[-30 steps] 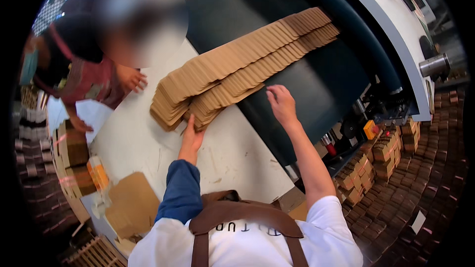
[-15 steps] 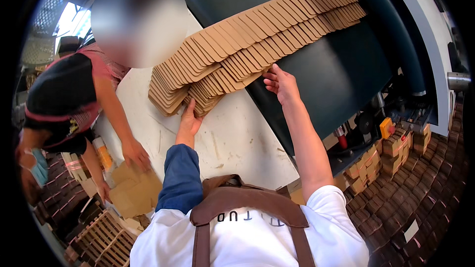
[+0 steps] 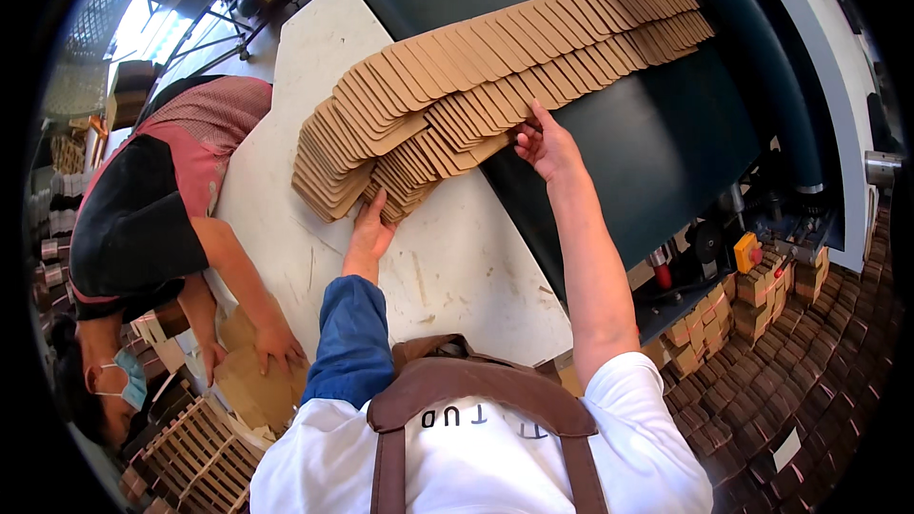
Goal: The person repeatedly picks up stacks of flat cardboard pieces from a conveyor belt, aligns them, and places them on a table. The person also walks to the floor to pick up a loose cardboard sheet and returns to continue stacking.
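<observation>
- Far left, we note a co-worker (image 3: 152,209) bent beside the table, wearing a blue face mask (image 3: 133,383); both of this person's hands are at a brown cardboard sheet (image 3: 249,385).
- Below the co-worker we see a slatted wooden rack (image 3: 198,452).
- Our left hand (image 3: 369,233) touches the near left end of the cardboard pieces (image 3: 476,52), over the white table (image 3: 457,295). Its fingers are partly hidden there; we cannot tell whether they grip.
- The cardboard pieces lie in two overlapping, fanned rows, running from the white table up and rightward across a dark green conveyor belt (image 3: 628,152).
- Our right hand (image 3: 550,145) is at the near edge of the lower row: one digit reaches up to it, the others curl loosely. Spacing looks narrow; we cannot tell whether a piece is pinched.
- Right of this we record cardboard bundles (image 3: 703,326), a yellow switch box (image 3: 746,252) with a red button, and dark brown stacks (image 3: 743,400) with a white slip (image 3: 786,450) among them.
- Far right: a curved grey machine frame (image 3: 830,86).
</observation>
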{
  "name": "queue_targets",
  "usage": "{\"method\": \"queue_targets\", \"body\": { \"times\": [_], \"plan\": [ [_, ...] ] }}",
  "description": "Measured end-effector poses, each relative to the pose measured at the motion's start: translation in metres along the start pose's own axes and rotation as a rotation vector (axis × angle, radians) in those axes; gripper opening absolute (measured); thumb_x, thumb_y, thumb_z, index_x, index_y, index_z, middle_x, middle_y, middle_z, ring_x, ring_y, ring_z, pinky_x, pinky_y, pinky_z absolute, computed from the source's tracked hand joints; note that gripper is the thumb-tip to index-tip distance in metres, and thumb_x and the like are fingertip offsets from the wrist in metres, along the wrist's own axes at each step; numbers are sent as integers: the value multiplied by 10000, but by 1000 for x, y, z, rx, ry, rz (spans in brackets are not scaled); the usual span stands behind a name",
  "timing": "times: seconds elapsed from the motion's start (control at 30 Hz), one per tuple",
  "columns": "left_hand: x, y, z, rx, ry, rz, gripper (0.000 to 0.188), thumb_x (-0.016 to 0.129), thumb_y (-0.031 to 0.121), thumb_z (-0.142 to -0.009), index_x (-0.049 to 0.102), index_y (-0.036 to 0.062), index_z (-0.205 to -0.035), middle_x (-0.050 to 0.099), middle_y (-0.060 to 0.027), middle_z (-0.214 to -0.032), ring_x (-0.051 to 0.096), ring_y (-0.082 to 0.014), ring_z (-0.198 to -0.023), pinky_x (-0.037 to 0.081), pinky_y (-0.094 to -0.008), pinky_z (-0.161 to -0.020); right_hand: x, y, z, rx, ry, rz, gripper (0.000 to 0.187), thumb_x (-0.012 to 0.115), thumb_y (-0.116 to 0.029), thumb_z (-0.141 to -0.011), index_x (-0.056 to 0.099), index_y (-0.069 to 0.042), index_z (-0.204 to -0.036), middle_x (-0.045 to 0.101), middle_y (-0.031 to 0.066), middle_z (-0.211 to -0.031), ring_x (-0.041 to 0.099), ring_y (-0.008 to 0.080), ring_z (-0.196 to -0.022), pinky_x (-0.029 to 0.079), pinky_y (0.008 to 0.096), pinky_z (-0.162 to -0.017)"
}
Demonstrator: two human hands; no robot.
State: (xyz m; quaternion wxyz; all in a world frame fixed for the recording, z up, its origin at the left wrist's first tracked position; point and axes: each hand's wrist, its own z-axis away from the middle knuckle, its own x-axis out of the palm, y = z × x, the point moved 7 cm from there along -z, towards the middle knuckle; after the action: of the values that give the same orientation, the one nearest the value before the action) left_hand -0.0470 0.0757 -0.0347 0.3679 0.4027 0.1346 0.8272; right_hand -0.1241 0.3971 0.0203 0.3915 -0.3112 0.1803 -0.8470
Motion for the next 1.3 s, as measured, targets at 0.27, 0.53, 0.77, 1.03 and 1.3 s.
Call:
{"method": "queue_targets", "body": {
  "times": [0.27, 0.53, 0.77, 1.03, 1.3],
  "plan": [
    [3, -7, 0, -2, -25, 6, 566, 689, 157, -831, 404, 83, -1315, 505, -41, -1283, 492, -210, -1171, 431, -379, -991, 1, -6, -19, 21, 45, 50, 269, 701, -344, -811, 609, -94, -845, 579, -9, -669, 531, 75, -493, 520, 283, -518],
    [1, -10, 1, 15, 8, -14, 539, 657, 126, -851, 397, 78, -1321, 495, -40, -1295, 478, -212, -1186, 405, -386, -1017, 9, -21, -13, 4, 103, -72, 281, 691, -363, -819, 586, -114, -897, 589, -3, -663, 561, 98, -530, 519, 296, -543],
    [3, -11, -3, 18, -27, -69, 536, 658, 173, -855, 407, 81, -1319, 502, -41, -1295, 485, -204, -1184, 410, -390, -1011, 12, -22, -26, -14, 28, -91, 170, 671, -284, -844, 600, -131, -868, 562, -32, -678, 493, 81, -506, 504, 303, -533],
    [11, 11, 31, -63, 296, -493, 442, 637, 158, -872, 455, 29, -1253, 568, -80, -1156, 564, -182, -1043, 466, -318, -903, 20, -34, -24, -47, -85, -309, 111, 616, -207, -877, 570, -107, -885, 570, -17, -653, 466, 80, -461, 483, 315, -576],
    [119, 26, 80, 244, -129, -861, 510, 677, 320, -840, 502, -16, -1182, 612, -129, -1036, 618, -181, -926, 503, -281, -778, 22, -50, -13, -23, -197, -415, 124, 547, -209, -913, 553, -86, -913, 567, -16, -635, 460, 66, -439, 473, 290, -528]
  ]
}}
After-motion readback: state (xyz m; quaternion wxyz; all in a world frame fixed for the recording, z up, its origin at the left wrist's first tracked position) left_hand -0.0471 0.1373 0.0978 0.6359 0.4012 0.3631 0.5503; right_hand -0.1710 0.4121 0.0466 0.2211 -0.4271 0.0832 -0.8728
